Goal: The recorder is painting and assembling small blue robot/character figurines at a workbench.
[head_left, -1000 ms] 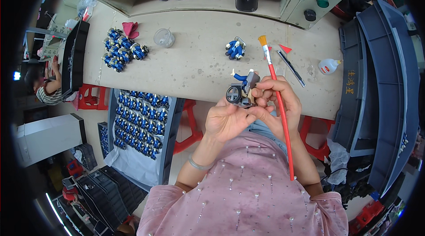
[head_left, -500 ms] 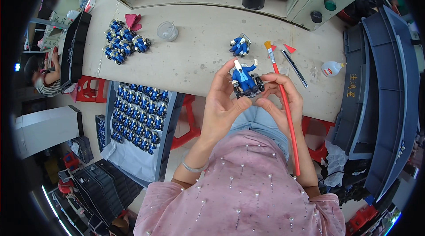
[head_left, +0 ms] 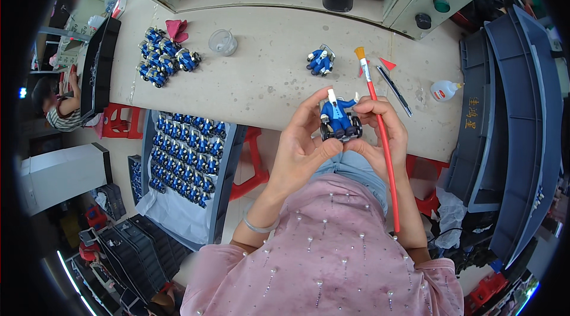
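Both of your hands are closed around one small blue toy figure on a dark wheeled base (head_left: 339, 119), held up in front of you just above the near edge of the counter (head_left: 261, 78). Your left hand (head_left: 300, 150) curls around its left side and underside, thumb across the front. Your right hand (head_left: 383, 132) pinches its right side while also trapping a red-handled brush (head_left: 380, 138), bristles pointing up and away from the figure.

Judging by what lies around, much is done and much remains: a cluster of like figures (head_left: 163, 58) stands at the far left of the counter, a single figure (head_left: 320, 62) sits just beyond your hands, and a tray of many more (head_left: 184, 159) waits below the counter's edge on your left. Whether the held figure is finished, you cannot tell from here.
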`<control>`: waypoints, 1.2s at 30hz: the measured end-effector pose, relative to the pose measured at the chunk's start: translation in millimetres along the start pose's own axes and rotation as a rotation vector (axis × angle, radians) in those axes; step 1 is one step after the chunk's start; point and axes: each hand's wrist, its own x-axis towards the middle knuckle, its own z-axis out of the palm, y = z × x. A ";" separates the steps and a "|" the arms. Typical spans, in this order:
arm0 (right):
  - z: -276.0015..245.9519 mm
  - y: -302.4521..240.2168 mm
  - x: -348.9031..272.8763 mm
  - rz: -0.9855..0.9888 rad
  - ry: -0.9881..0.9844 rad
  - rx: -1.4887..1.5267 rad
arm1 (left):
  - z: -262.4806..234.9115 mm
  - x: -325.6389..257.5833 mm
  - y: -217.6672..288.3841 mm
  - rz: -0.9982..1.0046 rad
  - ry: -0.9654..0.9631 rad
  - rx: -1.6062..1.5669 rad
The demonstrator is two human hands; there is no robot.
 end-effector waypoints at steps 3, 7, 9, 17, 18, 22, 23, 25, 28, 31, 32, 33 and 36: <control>-1.8 -3.0 -0.1 -0.016 -0.022 0.015 | 0.1 -2.1 2.5 -0.027 -0.029 -0.014; -2.7 -6.6 -0.7 -0.080 -0.045 -0.121 | -3.1 -4.3 4.9 -0.031 -0.034 0.103; -1.7 -8.4 -1.9 -0.103 -0.046 -0.181 | -4.8 -5.0 5.3 -0.020 -0.028 0.159; 2.3 -12.0 -2.9 -0.170 -0.021 -0.288 | -4.1 -7.1 6.2 -0.045 -0.009 0.142; 3.3 -11.8 -2.6 -0.172 -0.018 -0.286 | -3.6 -7.2 6.3 -0.042 0.000 0.151; 5.7 -10.6 -2.8 -0.164 -0.002 -0.246 | -1.9 -8.2 6.1 -0.063 0.013 0.138; 6.2 -10.1 -2.8 -0.162 -0.006 -0.247 | -2.0 -8.2 5.8 -0.053 0.013 0.138; 7.7 -9.2 -2.9 -0.169 0.009 -0.214 | -2.3 -8.5 4.9 -0.042 0.013 0.138; 10.2 -9.2 -2.4 -0.172 0.018 -0.197 | -2.4 -10.0 5.0 -0.052 0.007 0.117; 8.3 -11.0 -2.5 -0.142 0.032 -0.166 | 2.1 -10.4 2.9 -0.026 0.044 0.090; 1.5 -12.9 -3.3 -0.134 0.023 -0.107 | 4.2 -8.5 0.8 -0.022 0.053 0.073; -8.6 -15.4 -5.0 -0.092 0.077 -0.175 | 4.9 -5.5 -0.6 -0.058 0.020 0.073; -47.5 -25.9 -12.2 0.042 -0.048 -0.104 | 12.6 4.6 -8.9 -0.030 -0.004 0.148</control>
